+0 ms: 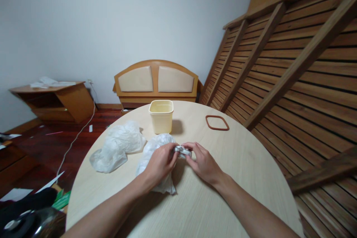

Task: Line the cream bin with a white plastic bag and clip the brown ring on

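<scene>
Between the fingertips of both hands is a small, rolled-up white-and-grey bundle [183,151], perhaps plastic; its exact kind is too small to make out. My left hand [161,160] pinches its left end, and my right hand [203,161] grips the right end. Under and beside my left wrist lies a stuffed white plastic bag [152,148], partly hidden by that arm. Another crumpled white plastic bag [117,145] rests farther left. Behind the hands stands a pale yellow square bin [161,121], upright with its top uncovered. A brown rounded-square ring [217,129] lies flat at the right.
Everything sits on a round light-wood table [237,200]. A slatted wooden frame [279,63] leans along the right side. Beyond the table is a headboard [156,78]. On the left are a low cabinet [72,100], a cable [75,139] and papers on the floor.
</scene>
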A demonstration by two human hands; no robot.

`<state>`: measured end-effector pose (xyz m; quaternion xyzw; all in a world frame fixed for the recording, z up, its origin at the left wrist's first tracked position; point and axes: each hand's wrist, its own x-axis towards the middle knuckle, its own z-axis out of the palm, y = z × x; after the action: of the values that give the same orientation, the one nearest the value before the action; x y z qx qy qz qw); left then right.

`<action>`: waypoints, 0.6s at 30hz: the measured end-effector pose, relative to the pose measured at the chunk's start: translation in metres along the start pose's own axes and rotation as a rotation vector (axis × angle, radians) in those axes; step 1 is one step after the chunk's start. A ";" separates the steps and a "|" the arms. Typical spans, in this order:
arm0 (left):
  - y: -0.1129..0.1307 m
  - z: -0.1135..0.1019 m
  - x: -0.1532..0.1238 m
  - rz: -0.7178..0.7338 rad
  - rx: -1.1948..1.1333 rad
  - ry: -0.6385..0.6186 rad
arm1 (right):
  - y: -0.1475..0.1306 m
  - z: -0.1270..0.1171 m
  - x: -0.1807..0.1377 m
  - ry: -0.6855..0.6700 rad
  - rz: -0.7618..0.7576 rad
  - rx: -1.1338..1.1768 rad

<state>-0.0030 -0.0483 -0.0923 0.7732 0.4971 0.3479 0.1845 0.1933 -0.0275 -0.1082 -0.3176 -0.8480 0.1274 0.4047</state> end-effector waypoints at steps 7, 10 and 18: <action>-0.002 0.004 0.003 -0.036 -0.283 0.034 | -0.003 -0.007 0.005 0.010 0.001 0.044; 0.001 0.005 0.004 -0.011 -0.392 0.055 | -0.002 -0.007 0.006 0.026 0.038 0.090; 0.000 0.007 0.008 -0.030 -0.511 -0.019 | 0.002 0.004 0.003 0.096 0.298 0.402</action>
<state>0.0040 -0.0409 -0.0946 0.6971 0.4027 0.4521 0.3840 0.1896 -0.0233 -0.1098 -0.3581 -0.7292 0.3364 0.4764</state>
